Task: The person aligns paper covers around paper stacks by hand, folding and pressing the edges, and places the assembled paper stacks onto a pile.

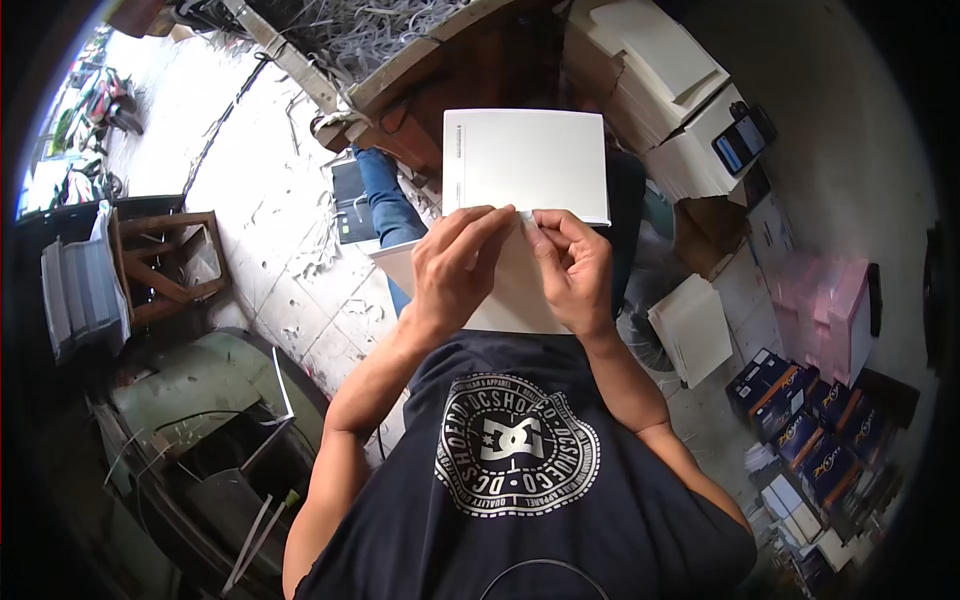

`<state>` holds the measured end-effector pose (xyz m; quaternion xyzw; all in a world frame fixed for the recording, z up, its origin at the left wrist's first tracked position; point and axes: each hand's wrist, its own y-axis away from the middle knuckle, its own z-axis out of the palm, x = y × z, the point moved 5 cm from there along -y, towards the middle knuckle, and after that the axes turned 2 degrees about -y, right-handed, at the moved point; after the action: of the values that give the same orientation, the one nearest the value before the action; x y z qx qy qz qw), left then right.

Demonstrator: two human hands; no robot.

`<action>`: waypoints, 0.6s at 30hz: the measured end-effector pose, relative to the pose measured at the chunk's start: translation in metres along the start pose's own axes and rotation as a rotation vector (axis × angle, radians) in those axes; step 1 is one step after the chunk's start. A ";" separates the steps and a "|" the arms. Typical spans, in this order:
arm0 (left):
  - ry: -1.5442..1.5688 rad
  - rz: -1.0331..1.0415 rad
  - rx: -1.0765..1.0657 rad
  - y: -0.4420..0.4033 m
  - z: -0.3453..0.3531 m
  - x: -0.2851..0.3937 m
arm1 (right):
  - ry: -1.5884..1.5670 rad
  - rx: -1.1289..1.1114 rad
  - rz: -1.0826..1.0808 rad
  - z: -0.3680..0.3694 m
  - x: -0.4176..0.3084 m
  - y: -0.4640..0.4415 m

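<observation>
Across my lap lies a white sheet or booklet (525, 165) with small print along its left side. Below it, partly under my hands, is a plain cream board or stack (515, 295). My left hand (460, 262) is at the lower edge of the white piece, its fingers bent and pressed together near a small whitish bit. My right hand (575, 265) pinches that small whitish bit (527, 216) between thumb and forefinger. The two hands nearly meet at the edge. What the left fingertips hold is too small to make out.
A phone (740, 142) rests on stacked cream paper (655, 75) at the upper right. Right of my legs are a loose cream stack (692, 330), a pink-wrapped bundle (822, 305) and dark blue boxes (815, 425). A wooden frame (170, 265) and green machine (200, 400) stand left.
</observation>
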<state>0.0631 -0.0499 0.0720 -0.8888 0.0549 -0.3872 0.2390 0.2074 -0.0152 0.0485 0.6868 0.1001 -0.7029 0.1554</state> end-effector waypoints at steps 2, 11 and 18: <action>-0.013 0.028 0.004 0.004 0.004 0.004 | -0.060 0.017 0.012 -0.003 0.004 0.004; 0.104 0.286 -0.048 -0.050 0.004 -0.004 | -0.095 0.125 -0.065 -0.045 0.002 0.017; -0.771 -0.085 0.423 -0.242 -0.124 -0.360 | -0.206 0.357 -0.439 -0.174 -0.055 0.063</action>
<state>-0.2964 0.2174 0.0195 -0.9013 -0.1554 -0.0394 0.4025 0.3925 -0.0078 0.1012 0.5904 0.1047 -0.7922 -0.1139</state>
